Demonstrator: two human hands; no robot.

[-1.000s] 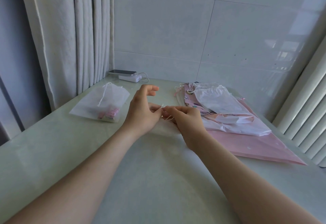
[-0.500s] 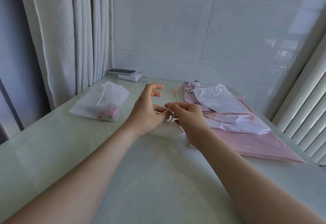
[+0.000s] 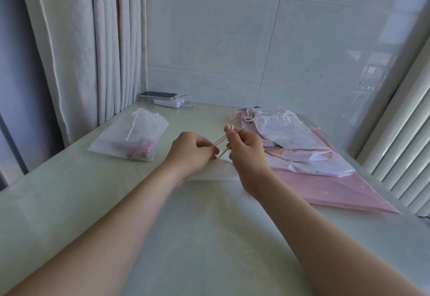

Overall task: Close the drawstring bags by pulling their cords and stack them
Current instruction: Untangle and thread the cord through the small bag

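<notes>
At the middle of the worktop, the left hand grips the mouth of a white bag; the right hand pinches its cord (two taut strands).

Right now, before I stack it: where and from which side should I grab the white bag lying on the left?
Probably its gathered neck at the far end of the white bag, from above with the nearer left hand. The mouth is cinched there and the pink contents lie in the near corner, so they should hang below the grip. The loose cord looks too thin.
</notes>
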